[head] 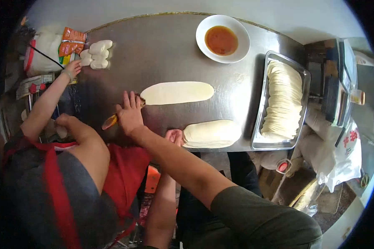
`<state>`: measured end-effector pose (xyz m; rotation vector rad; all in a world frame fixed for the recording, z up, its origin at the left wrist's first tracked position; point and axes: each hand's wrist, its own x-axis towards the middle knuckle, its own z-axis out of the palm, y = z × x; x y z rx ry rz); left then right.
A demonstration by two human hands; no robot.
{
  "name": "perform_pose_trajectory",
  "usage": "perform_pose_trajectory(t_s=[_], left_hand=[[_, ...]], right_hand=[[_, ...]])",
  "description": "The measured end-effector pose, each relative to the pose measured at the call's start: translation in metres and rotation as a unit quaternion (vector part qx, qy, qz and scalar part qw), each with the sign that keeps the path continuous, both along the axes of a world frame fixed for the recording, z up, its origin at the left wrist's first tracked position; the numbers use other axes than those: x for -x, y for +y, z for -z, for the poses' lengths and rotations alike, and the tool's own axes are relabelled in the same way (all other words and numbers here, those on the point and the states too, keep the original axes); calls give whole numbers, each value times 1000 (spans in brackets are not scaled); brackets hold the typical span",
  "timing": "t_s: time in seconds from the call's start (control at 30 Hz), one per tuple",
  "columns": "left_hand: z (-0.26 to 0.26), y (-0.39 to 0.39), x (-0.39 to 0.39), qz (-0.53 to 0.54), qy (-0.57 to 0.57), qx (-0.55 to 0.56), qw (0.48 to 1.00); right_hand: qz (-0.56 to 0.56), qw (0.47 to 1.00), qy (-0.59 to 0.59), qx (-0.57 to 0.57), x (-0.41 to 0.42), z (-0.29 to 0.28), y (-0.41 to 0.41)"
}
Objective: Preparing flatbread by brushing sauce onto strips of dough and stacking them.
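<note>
My right hand (131, 115) lies palm down, fingers extended, over a short tool with a yellow-orange handle (109, 122); its dark far end meets the left end of a long oval sheet of flattened dough (177, 93). My right forearm crosses above my left arm. My left hand (174, 136), partly hidden by that forearm, has curled fingers against the left end of a stack of oval dough sheets (212, 133) near the table's front edge. Whether it pinches the sheets is unclear. A white bowl of orange-brown liquid (221, 40) stands at the back.
On the right, a metal tray (255, 137) holds many overlapping dough sheets (283, 99). To my left, a co-worker in a red apron reaches with one hand (73, 69) to several dough pieces (99, 54) beside an orange packet (72, 41). The metal table (143, 46) ends before me.
</note>
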<state>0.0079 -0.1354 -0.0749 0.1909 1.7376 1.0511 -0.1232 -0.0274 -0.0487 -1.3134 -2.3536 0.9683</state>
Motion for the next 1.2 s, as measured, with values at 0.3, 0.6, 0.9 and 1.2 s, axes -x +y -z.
perform_pose_trajectory(t_s=[0.3, 0.6, 0.9, 1.2], left_hand=[[7, 71, 125, -197, 232, -50, 951], [-8, 132, 106, 1, 285, 36, 958], [-115, 69, 23, -132, 72, -167, 974], [-66, 35, -30, -80, 19, -67, 994]], right_hand=[[62, 937, 235, 252, -228, 2, 87], [134, 984, -118, 31, -255, 10, 117], [156, 935, 13, 320, -329, -59, 99], [214, 927, -39, 306, -410, -52, 55]])
